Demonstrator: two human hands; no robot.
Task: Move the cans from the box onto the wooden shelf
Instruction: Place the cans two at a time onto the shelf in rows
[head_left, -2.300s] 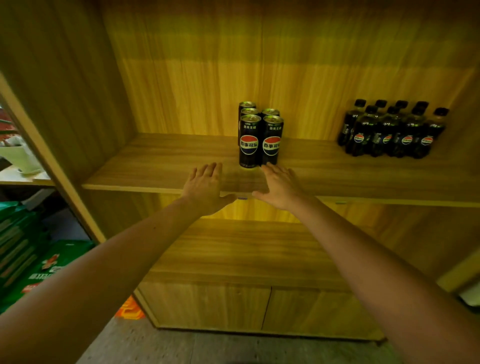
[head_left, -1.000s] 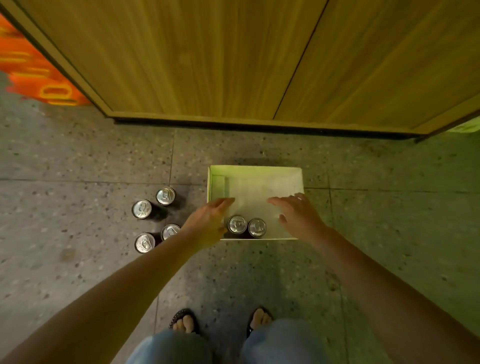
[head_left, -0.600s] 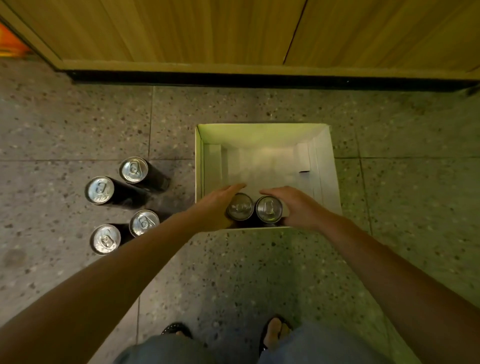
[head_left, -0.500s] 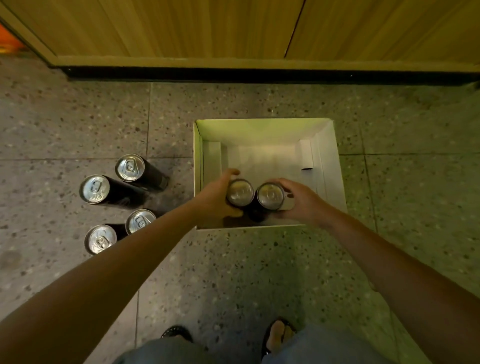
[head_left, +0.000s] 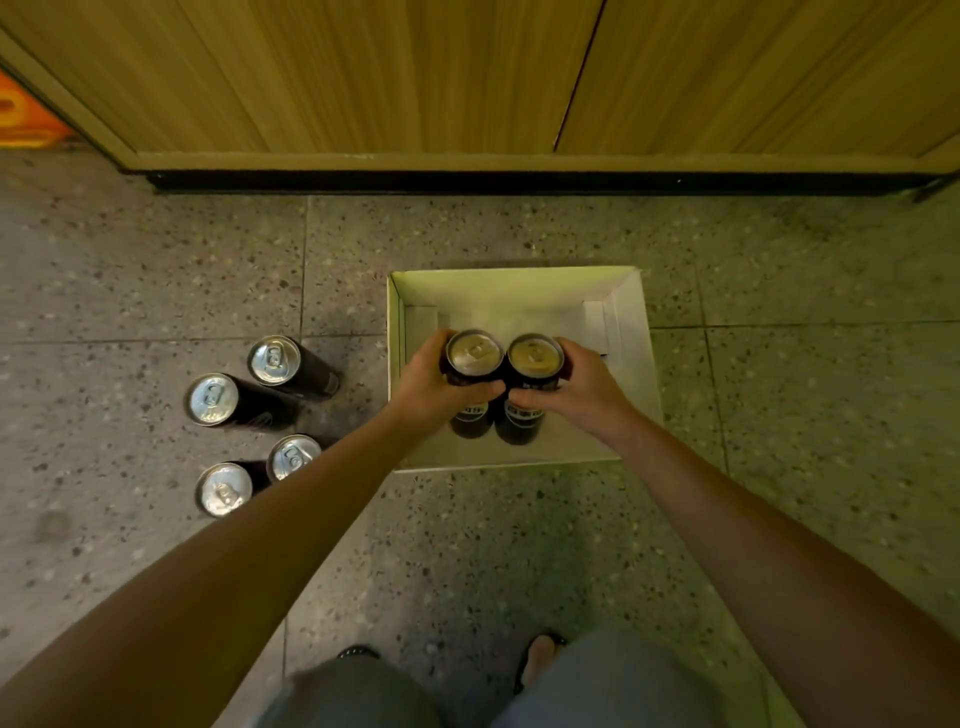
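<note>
A white cardboard box (head_left: 634, 332) stands open on the floor below me. Two black cans with silver tops are held upright, side by side, above it. My left hand (head_left: 426, 387) grips the left can (head_left: 472, 358). Wrapped around the right can (head_left: 535, 358) is my right hand (head_left: 584, 387). Both cans are lifted off the box floor and touch each other. The rest of the box shows only its bare white floor. The shelf is out of view.
Several more black cans (head_left: 272, 361) stand on the speckled floor left of the box. The wooden cabinet doors (head_left: 467, 78) rise just behind the box. An orange pack (head_left: 21, 114) shows at the far left. My feet are at the bottom edge.
I looked down from the shelf to the floor. Both hands reached into the box, closed on the two cans and have lifted them upward.
</note>
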